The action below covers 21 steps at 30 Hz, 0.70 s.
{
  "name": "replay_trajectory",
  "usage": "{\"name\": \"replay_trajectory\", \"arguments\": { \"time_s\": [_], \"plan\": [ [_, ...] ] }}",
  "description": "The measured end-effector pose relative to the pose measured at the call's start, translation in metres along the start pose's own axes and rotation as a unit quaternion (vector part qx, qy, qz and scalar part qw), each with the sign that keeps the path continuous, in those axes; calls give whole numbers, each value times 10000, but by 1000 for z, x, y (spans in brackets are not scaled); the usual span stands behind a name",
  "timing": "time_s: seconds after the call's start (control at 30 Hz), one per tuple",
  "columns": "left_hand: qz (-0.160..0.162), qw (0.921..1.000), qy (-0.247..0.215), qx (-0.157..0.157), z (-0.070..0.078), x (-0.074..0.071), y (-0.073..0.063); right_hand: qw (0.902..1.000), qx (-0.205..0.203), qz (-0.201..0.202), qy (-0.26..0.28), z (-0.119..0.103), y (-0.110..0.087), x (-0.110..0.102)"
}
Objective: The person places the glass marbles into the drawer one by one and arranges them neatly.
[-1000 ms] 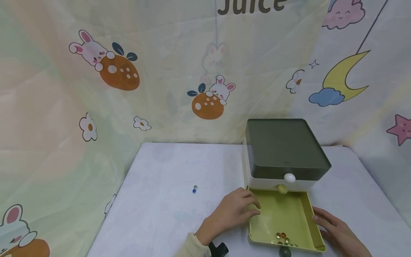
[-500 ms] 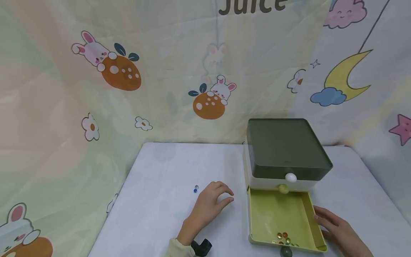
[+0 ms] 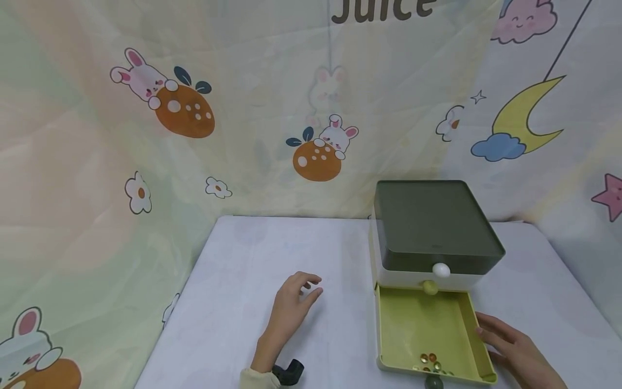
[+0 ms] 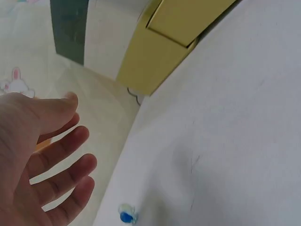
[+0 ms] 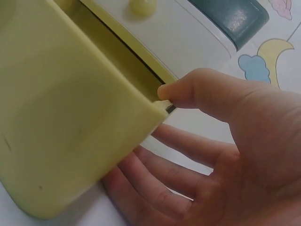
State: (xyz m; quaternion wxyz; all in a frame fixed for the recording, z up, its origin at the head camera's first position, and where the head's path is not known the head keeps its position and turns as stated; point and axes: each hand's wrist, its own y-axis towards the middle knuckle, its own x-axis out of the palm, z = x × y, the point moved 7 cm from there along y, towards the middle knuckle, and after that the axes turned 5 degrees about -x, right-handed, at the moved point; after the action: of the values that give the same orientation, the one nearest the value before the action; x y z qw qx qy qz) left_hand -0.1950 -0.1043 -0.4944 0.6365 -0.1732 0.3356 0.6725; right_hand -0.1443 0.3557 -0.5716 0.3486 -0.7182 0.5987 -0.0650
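A small chest of drawers with a dark green top (image 3: 439, 221) stands at the right of the table, its light-green bottom drawer (image 3: 423, 319) pulled out. Several small glass marbles (image 3: 432, 358) lie at the drawer's front. My right hand (image 3: 517, 346) holds the drawer's right side; in the right wrist view the thumb (image 5: 188, 94) lies on the rim and the fingers go behind the outer wall. My left hand (image 3: 289, 308) hovers over the table left of the chest, fingers loosely bent, nothing in them. Near it, two marbles (image 4: 127, 214), one blue, show in the left wrist view; the hand hides them in the head view.
The white tabletop (image 3: 233, 259) extends left of the chest. Behind it hangs a printed cloth backdrop (image 3: 252, 108) with rabbits and a moon. Round knobs stick out from the drawers, the white one (image 3: 441, 270) uppermost.
My left hand has moved left from above the drawer to over the two loose marbles, which it now covers in the head view. The right hand stays at the drawer's side.
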Motion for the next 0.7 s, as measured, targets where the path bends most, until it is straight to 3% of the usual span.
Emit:
{"name": "replay_trajectory", "arguments": {
  "time_s": [0.27, 0.5, 0.7],
  "plan": [
    [99, 9983, -230, -536, -36, -5, 4, 10000, -28, -9, -40, 0, 1, 0],
    [-108, 9977, -281, -604, -49, -5, 7, 10000, -57, 0, 27, 1, 1, 1],
    [-114, 9978, 21, -651, -55, -3, 9, 10000, -54, 3, 23, 0, 0, 1]
  ]
}}
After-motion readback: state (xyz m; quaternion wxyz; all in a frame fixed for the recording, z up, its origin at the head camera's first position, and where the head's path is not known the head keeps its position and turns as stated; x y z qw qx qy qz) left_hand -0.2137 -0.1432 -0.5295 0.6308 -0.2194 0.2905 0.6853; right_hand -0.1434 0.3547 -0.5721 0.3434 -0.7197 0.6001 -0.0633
